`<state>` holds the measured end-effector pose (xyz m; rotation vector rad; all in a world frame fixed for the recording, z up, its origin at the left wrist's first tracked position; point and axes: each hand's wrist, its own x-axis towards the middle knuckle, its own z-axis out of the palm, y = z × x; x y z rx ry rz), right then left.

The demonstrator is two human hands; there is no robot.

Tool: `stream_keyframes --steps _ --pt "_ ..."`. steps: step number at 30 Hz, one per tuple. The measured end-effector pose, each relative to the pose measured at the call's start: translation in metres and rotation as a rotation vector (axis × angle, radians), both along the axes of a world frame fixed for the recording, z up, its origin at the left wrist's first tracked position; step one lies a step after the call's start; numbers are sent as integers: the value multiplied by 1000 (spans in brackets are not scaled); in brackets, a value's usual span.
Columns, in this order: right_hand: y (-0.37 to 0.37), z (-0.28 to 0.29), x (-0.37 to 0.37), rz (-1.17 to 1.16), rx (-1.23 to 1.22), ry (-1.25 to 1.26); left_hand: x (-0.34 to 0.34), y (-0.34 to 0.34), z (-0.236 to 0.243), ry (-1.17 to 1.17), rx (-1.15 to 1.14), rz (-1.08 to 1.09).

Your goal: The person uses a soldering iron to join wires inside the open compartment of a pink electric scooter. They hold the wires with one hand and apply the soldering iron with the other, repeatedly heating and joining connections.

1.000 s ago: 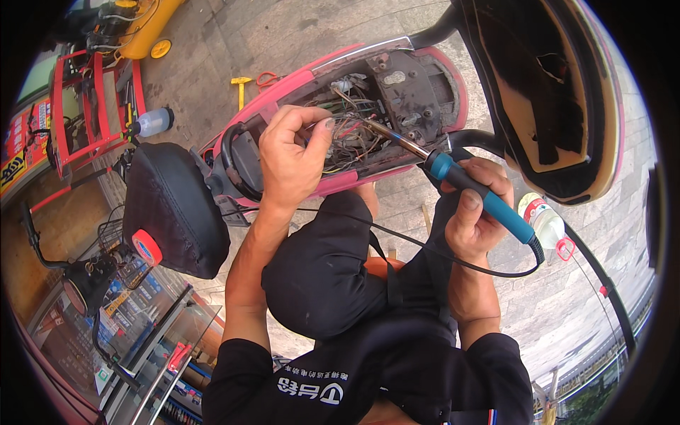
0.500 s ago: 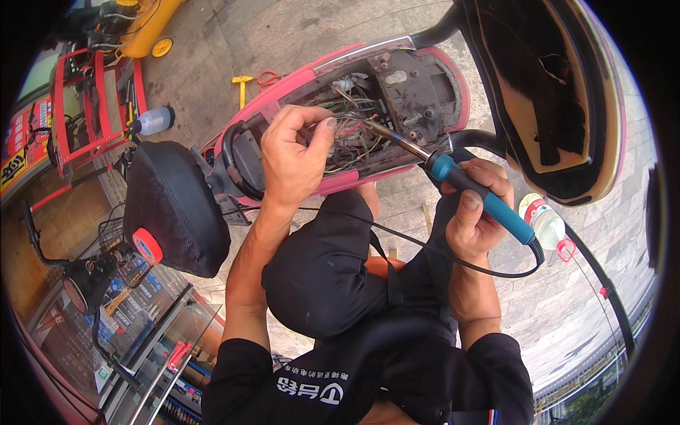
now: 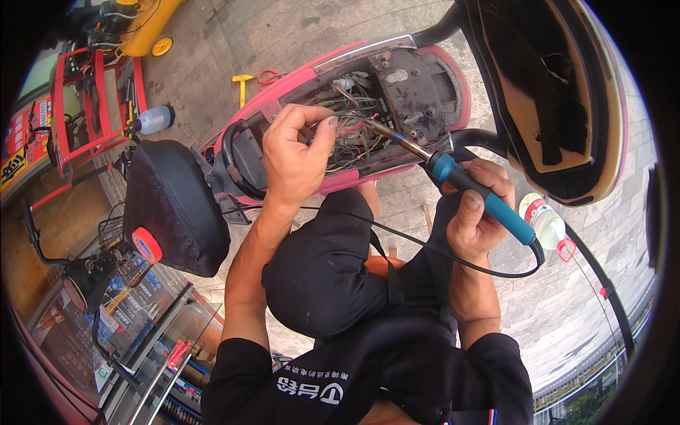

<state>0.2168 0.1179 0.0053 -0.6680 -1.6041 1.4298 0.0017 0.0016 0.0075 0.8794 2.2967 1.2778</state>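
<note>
My right hand (image 3: 473, 223) is wrapped round the handle of a soldering iron (image 3: 511, 218), black and teal, its metal shaft pointing up and left. The iron's tip meets a bundle of thin wires (image 3: 363, 150) in the open compartment of a pink scooter body (image 3: 294, 91). On the left of that compartment, my left hand (image 3: 292, 159) pinches a thin wire between thumb and forefinger; the exact grip is partly hidden by the fingers. From the iron's rear end a black cord (image 3: 397, 234) loops back across my lap to the left.
A black padded seat (image 3: 173, 209) stands at the left, and a large raised seat underside (image 3: 545, 92) at the upper right. Beyond the scooter lies a yellow-handled tool (image 3: 242, 86). A clear bottle (image 3: 545, 223) is at the right. Red metal racks (image 3: 99, 106) stand far left.
My left hand has shifted very slightly at the wires. The soldering iron and my right hand are nearly still.
</note>
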Motion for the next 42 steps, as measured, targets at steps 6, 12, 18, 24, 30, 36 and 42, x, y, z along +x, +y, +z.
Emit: stream_keyframes --steps 6,12,18,24,30,36,42 --pt "-1 0 0 2 4 -3 1 -1 0 2 -6 4" --pt "-1 1 0 4 16 -5 2 0 -2 -5 3 12" --pt "-1 0 0 3 20 -3 2 0 -4 5 2 3" --pt "-1 -1 0 1 21 3 3 1 -5 0 -8 4" --pt "-1 0 0 3 27 -4 2 1 -7 3 -3 -10" --pt "-1 0 0 -4 25 -7 2 1 -7 35 5 -50" --pt "-1 0 0 -1 23 -9 2 2 -6 48 -11 -54"
